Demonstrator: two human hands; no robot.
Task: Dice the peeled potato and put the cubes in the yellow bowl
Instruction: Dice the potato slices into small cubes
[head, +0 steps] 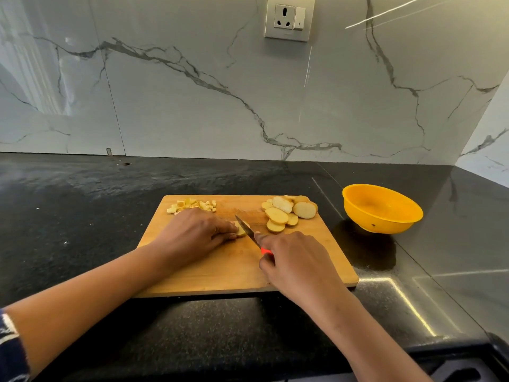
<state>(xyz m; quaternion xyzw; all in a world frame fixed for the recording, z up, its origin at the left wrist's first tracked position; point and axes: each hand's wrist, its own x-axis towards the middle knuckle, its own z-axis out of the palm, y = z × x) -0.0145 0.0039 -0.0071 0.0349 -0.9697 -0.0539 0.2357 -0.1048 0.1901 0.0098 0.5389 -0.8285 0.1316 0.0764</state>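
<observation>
A wooden cutting board (220, 274) lies on the black counter. My left hand (192, 234) holds down a potato slice (241, 230) near the board's middle, fingers curled over it. My right hand (296, 260) grips a red-handled knife (248, 228) whose blade rests against that slice. A pile of round potato slices (286, 212) sits at the board's far right. Several potato cubes (192, 205) lie at the far left, just beyond my left hand. The yellow bowl (381, 208) stands to the right of the board and looks empty.
The black stone counter (82, 216) runs to a marble backsplash with a wall socket (289, 19) above. The counter's front edge is close below my forearms. A side wall meets the counter at the far right.
</observation>
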